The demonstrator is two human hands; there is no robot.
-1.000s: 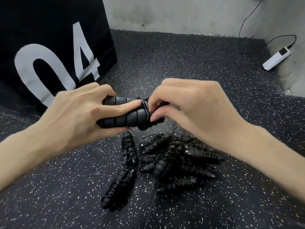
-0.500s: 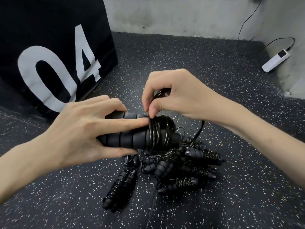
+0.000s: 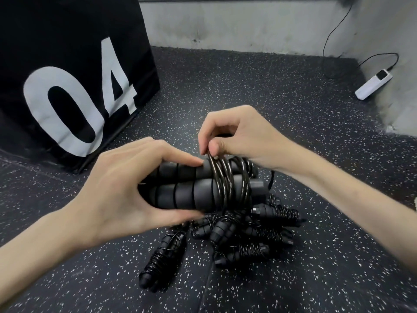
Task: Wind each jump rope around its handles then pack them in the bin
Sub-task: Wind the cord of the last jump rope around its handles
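My left hand point(image 3: 117, 190) grips a pair of black ribbed jump rope handles point(image 3: 187, 193) held side by side, level and pointing right. Several turns of glossy black rope point(image 3: 228, 179) circle the handles' right part. My right hand point(image 3: 234, 134) hovers just above them and pinches the rope between thumb and fingertips at the top of the coil. Below on the floor lies a pile of wound jump ropes point(image 3: 246, 231), with one more wound jump rope point(image 3: 162, 263) a little apart to the left.
A large black box marked "04" point(image 3: 67, 82) stands at the left on the speckled black rubber floor point(image 3: 248, 86). A white power strip point(image 3: 373, 84) with its cable lies by the grey wall at the right. No bin is recognisable apart from that box.
My right hand lifted off the handles' end and now pinches the rope above the coil. More turns of rope sit around the handles. Both hands dropped lower in view.
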